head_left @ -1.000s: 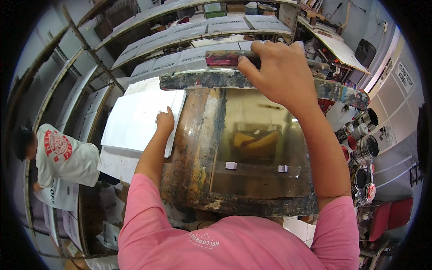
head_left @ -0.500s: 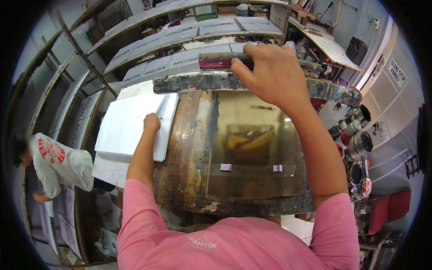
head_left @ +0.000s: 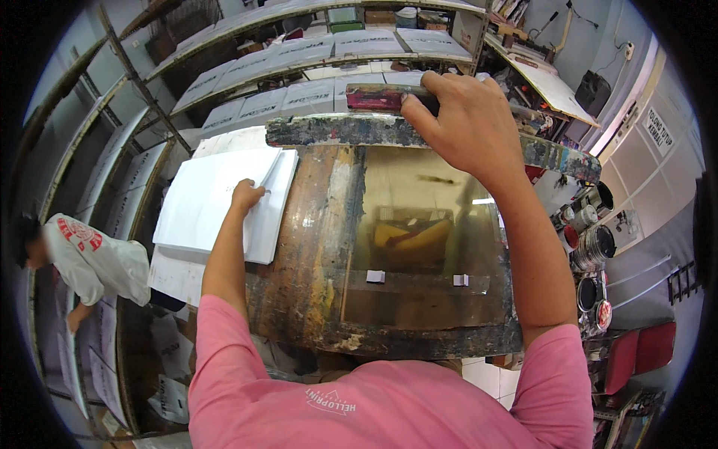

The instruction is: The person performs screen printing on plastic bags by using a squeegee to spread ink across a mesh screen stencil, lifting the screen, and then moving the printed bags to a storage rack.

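On the left, my left hand (head_left: 247, 196) lies at the right edge of a stack of white paper (head_left: 206, 198), with its fingers closed on the top sheet. That sheet's far right corner curls up off the pile. My right hand (head_left: 475, 127) is raised at the far side of the table, closed round a paint-stained squeegee (head_left: 370, 98); its thumb presses on the bar and its other fingertips are hidden. Just below that hand runs the paint-crusted edge of a screen frame (head_left: 329, 131), seen nearly edge-on above the glossy printing surface (head_left: 404, 179).
Two small pale tabs (head_left: 375, 277) sit on the near part of the glossy surface. Racks with printed sheets (head_left: 314, 56) stand beyond. A co-worker in a white shirt (head_left: 97, 251) bends at the left shelves. Paint cans (head_left: 596, 243) crowd the right, near a red chair (head_left: 639, 355).
My left hand has shifted slightly left and its fingers have straightened a little. The right hand and squeegee have moved slightly right in view. The co-worker has leaned lower.
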`<state>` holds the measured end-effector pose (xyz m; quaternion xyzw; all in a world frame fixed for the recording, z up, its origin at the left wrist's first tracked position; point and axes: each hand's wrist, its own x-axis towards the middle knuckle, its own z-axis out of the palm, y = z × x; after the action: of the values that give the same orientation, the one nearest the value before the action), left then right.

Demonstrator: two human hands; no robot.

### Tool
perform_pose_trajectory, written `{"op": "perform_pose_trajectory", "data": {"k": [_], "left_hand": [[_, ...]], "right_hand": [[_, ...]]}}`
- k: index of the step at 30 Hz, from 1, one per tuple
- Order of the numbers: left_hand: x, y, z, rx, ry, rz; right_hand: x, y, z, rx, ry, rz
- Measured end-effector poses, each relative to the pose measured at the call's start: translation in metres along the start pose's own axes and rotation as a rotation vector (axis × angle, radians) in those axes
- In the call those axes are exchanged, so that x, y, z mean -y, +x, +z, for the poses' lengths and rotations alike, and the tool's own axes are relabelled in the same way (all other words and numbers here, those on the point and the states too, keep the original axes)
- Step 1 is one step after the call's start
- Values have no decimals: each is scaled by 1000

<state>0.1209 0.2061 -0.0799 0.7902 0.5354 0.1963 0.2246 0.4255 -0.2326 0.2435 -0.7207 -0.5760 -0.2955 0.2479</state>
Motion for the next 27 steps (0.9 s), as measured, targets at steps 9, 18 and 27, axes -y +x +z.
{"op": "perform_pose_trajectory", "data": {"k": [9,18,27], "left_hand": [[-35,-18,-35,-44,292,112],[-70,-47,-66,-24,305,201],[-118,-86,-10,-26,259,325]], "right_hand": [[-6,-1,8,-76,-13,-51],[-10,7,5,-22,-15,-25],[-4,10,-3,-78,-25,-57]]}}
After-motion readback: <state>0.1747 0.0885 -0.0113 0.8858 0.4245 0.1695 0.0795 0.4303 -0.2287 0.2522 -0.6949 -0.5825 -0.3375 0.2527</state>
